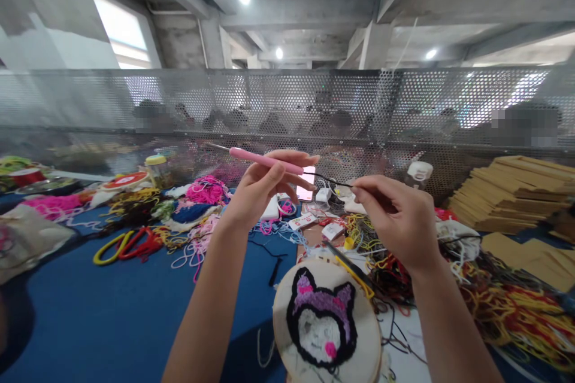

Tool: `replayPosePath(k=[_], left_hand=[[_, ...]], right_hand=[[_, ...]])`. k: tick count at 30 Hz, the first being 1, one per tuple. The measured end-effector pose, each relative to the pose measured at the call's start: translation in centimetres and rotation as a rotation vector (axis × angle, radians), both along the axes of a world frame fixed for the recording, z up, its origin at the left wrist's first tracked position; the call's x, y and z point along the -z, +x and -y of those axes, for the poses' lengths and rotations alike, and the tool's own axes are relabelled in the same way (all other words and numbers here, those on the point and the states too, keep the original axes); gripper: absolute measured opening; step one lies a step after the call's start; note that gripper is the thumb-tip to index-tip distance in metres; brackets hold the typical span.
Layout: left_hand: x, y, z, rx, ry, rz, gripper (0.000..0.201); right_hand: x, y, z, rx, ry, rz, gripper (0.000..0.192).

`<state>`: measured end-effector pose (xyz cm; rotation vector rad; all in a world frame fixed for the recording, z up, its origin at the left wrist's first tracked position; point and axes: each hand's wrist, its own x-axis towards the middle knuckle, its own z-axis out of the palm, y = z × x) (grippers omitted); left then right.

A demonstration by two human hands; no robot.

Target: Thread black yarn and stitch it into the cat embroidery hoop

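A pink-handled punch needle (265, 160) lies across the fingers of my left hand (265, 182), its metal tip pointing left. From the back end of its handle a black yarn (330, 179) runs right to my right hand (390, 209), where thumb and forefinger pinch it. Below my hands is a round embroidery hoop (281, 323) with pale cloth. A cat-eared character (321, 305) is worked on it in black, purple, white and pink yarn.
Tangled yarn (516, 305) is heaped on the right, near stacked brown cardboard (507, 191). Yellow-handled scissors (112, 248) lie on the blue tabletop (112, 311) at left. A lit phone (306, 182) stands behind my hands, before a perforated metal partition (287, 102).
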<state>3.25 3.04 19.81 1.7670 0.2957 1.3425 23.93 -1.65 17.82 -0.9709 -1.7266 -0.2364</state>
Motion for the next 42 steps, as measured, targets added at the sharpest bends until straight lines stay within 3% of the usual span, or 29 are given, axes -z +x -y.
replayPosePath(k=[28,38,42], left_hand=[[-0.30,0.11,0.62,-0.056,0.013,-0.033,0.027],[-0.03,-0.19,0.17,-0.027,-0.013,0.024,0.028],[-0.01,-0.24,0.12,-0.025,-0.029,0.005,0.029]], right_hand=[[-0.17,0.09,0.21,0.099,0.112,0.074,0.010],[-0.18,0.17,0.28,-0.068,0.024,0.061,0.015],[-0.34,0.38,0.45,-0.063,0.025,0.065,0.014]])
